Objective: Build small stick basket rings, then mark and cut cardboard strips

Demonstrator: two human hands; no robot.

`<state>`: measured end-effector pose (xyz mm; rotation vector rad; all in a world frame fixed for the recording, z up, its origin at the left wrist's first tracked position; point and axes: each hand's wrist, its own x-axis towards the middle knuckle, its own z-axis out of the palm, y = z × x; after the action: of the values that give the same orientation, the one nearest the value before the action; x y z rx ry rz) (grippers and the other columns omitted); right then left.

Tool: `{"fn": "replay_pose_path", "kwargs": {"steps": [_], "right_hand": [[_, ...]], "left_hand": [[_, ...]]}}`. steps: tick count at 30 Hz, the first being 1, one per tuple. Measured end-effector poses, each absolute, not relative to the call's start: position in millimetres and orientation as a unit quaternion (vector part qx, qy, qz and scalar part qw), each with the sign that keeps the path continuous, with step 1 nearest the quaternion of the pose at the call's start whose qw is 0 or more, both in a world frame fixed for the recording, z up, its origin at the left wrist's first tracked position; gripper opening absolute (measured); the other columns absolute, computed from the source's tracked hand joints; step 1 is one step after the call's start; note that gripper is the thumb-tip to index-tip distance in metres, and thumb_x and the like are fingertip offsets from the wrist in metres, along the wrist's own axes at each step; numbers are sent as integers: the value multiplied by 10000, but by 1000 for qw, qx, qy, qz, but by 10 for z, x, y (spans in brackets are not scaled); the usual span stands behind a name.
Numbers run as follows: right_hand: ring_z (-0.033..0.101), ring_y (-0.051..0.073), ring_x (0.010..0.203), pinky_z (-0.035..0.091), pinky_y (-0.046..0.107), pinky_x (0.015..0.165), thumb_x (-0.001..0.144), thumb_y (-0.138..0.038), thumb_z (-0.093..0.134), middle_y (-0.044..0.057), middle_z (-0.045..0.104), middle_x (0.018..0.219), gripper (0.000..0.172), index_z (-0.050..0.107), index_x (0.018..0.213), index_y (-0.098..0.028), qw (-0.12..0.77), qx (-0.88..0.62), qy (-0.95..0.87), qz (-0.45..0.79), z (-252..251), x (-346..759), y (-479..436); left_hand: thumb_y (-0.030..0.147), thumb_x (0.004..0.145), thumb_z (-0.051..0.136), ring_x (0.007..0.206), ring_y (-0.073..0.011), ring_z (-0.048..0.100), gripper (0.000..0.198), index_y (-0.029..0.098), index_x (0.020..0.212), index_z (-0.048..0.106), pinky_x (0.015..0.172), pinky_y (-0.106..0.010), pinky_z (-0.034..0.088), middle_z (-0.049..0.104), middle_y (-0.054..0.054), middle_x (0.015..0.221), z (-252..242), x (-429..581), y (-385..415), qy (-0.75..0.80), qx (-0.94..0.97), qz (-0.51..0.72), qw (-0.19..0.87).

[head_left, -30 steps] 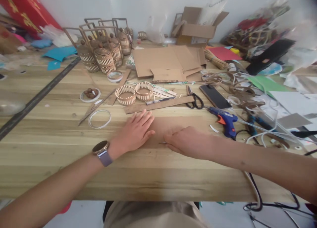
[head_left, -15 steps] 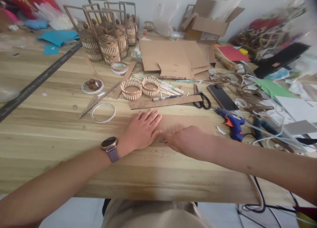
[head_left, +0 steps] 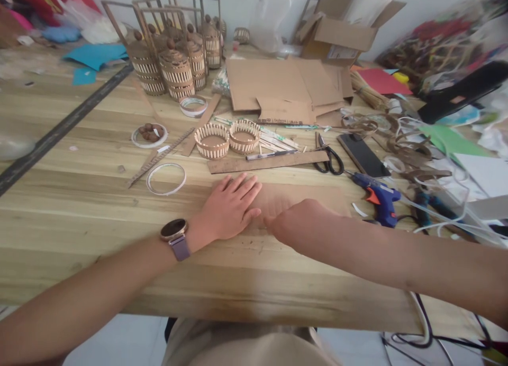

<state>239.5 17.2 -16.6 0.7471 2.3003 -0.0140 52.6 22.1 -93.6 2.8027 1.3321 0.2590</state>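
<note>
My left hand (head_left: 230, 207) lies flat with fingers stretched out, pressing the left end of a brown cardboard piece (head_left: 305, 194) on the wooden table (head_left: 79, 212). A watch sits on that wrist. My right hand (head_left: 301, 220) rests on the near edge of the same cardboard, knuckles up, with its fingers curled under and almost touching the left thumb. What those fingers hold is hidden.
Behind the cardboard lie a brown strip ruler (head_left: 270, 161), a pen, scissors (head_left: 327, 159), a phone (head_left: 361, 154) and a blue glue gun (head_left: 377, 196). Two small stick baskets (head_left: 212, 141), a tape ring (head_left: 165, 178), lantern-shaped baskets (head_left: 174, 64) and cardboard sheets (head_left: 278, 85) lie farther back. Cables trail at the right.
The view has shifted slightly. My right hand has edged closer to my left thumb, and the thin tip seen at its fingers earlier no longer shows. The left hand stays flat.
</note>
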Motion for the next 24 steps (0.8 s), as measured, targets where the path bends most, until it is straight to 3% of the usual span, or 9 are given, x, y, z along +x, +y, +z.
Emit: {"fn": "replay_pose_path", "kwargs": {"steps": [9, 18, 24], "right_hand": [[690, 219, 577, 312, 269, 435, 835, -24, 564, 36, 700, 620, 336, 698, 1080, -210, 291, 323, 901, -12, -181, 2603, 151], [695, 213, 570, 187, 274, 390, 752, -12, 637, 4, 661, 586, 385, 677, 1066, -231, 284, 314, 906, 5, -213, 2744, 155], [707, 206, 591, 237, 246, 407, 711, 35, 632, 23, 701, 653, 464, 669, 1094, -225, 272, 314, 910, 6, -185, 2814, 130]], "left_hand": [[470, 1062, 271, 1498, -313, 273, 594, 129, 1539, 367, 1198, -516, 227, 361, -98, 1605, -909, 522, 212, 430, 900, 70, 25], [474, 1071, 237, 1503, -302, 254, 593, 133, 1541, 359, 1202, -493, 201, 343, -85, 1616, -908, 518, 204, 430, 900, 66, 21], [471, 1069, 252, 1492, -300, 282, 586, 136, 1534, 372, 1195, -489, 220, 361, -81, 1608, -923, 509, 201, 430, 899, 77, 8]]}}
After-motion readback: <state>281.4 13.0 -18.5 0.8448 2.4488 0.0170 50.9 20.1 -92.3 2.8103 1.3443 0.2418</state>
